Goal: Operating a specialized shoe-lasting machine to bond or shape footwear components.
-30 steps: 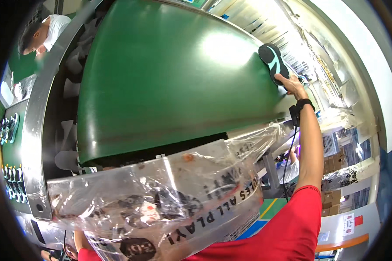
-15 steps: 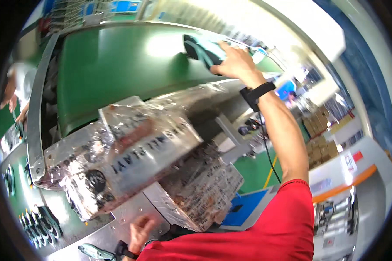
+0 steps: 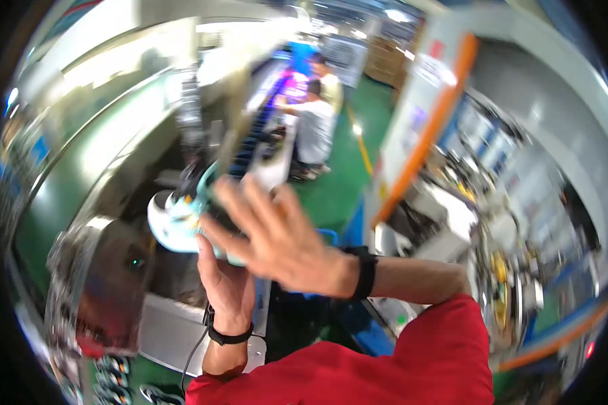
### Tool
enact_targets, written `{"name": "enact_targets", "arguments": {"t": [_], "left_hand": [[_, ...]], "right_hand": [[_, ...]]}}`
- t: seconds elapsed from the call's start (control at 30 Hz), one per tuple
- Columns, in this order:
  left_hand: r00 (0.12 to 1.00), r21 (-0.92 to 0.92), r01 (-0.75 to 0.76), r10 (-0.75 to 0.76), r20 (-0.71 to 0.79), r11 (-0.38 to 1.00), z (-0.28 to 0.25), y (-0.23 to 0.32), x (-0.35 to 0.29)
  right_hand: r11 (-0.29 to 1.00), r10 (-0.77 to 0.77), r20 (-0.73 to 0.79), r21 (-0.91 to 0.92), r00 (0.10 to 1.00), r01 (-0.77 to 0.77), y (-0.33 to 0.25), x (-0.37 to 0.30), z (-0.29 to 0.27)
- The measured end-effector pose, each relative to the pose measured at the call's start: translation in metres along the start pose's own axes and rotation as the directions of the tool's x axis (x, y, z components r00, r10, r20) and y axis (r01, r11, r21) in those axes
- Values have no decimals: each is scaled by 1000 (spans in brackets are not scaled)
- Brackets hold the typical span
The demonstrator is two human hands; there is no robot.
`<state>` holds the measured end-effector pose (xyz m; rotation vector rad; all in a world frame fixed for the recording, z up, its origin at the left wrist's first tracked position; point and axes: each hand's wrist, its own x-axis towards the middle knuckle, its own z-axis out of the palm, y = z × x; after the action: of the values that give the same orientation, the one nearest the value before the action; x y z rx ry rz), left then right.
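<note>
A pale teal and white shoe [image 3: 175,221] with dark parts is up in front of me, blurred by motion. My left hand [image 3: 228,287] grips it from below, its thumb against the near side and its other fingers mostly hidden. My right hand [image 3: 277,246] is at the right of the shoe with its fingers spread. Its fingertips overlap the shoe, and blur hides whether they touch it. Each wrist wears a black band.
At the left is a plastic-wrapped metal machine [image 3: 108,290] beside a green conveyor belt [image 3: 81,169]. Several dark and teal shoes [image 3: 111,379] are at the lower left. An orange-edged machine [image 3: 429,128] stands at the right. Seated co-workers [image 3: 314,125] are farther ahead.
My view has swung to the right. My right hand has come back from the green belt and the shoe is now close to me. My left hand has risen from the metal table to hold it.
</note>
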<state>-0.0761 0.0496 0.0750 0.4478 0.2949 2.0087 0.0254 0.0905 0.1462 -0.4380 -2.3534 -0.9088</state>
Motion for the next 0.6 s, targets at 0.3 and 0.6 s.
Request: {"name": "enact_targets", "arguments": {"t": [0.3, 0.6], "left_hand": [[833, 486, 304, -476, 282, 819, 29, -187, -88], [136, 850, 218, -877, 460, 480, 119, -394, -224]], "right_hand": [[-121, 824, 442, 749, 355, -652, 46, -259, -123], [-309, 852, 52, 853, -520, -421, 8, -506, -225]]}}
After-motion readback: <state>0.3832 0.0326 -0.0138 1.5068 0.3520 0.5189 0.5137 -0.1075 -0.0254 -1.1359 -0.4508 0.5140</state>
